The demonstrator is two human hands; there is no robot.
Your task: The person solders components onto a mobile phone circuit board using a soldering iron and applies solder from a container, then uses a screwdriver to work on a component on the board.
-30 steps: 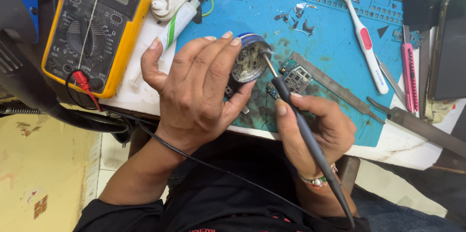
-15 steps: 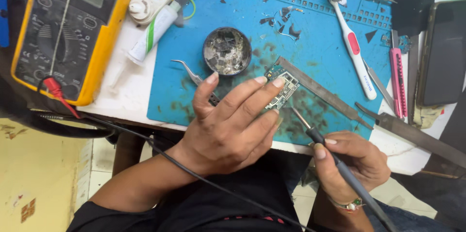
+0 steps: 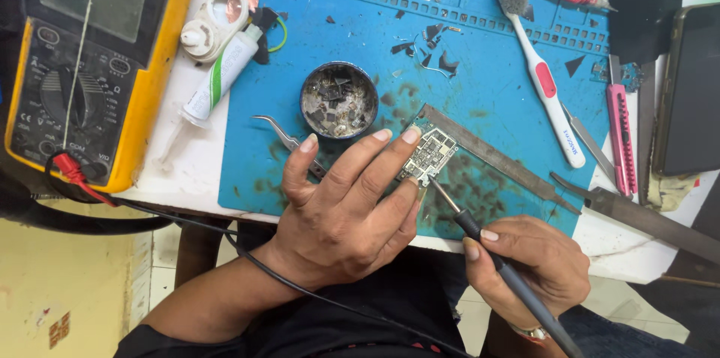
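A small circuit board [image 3: 429, 155] is held flat on the blue work mat [image 3: 495, 95] by the left hand [image 3: 341, 212], whose fingers are spread, the fingertips of the longest two pressed onto the board's near edge. The board lies near the front of the mat, just beside a long metal ruler [image 3: 491, 155] that runs slantwise past it. A soldering iron [image 3: 495, 260] is gripped like a pen by the right hand [image 3: 529, 260], the fingers closed round its dark handle; its thin tip is brought to the lower corner of the board, and whether it actually touches cannot be told. A black cable [image 3: 225, 238] is seen crossing the left forearm.

Behind the left hand a round metal tin [image 3: 339, 100] filled with small dark scraps is set on the mat, and curved tweezers [image 3: 285, 137] are laid beside it, partly covered by the thumb. A yellow multimeter [image 3: 90, 65] is placed at the left of the desk [image 3: 187, 170], with a white syringe with a green stripe [image 3: 217, 80] between it and the mat. Toward the right of the mat a white and red toothbrush [image 3: 544, 80] is laid, and further right a pink-handled knife [image 3: 621, 129] and a dark phone [image 3: 690, 88] are found.
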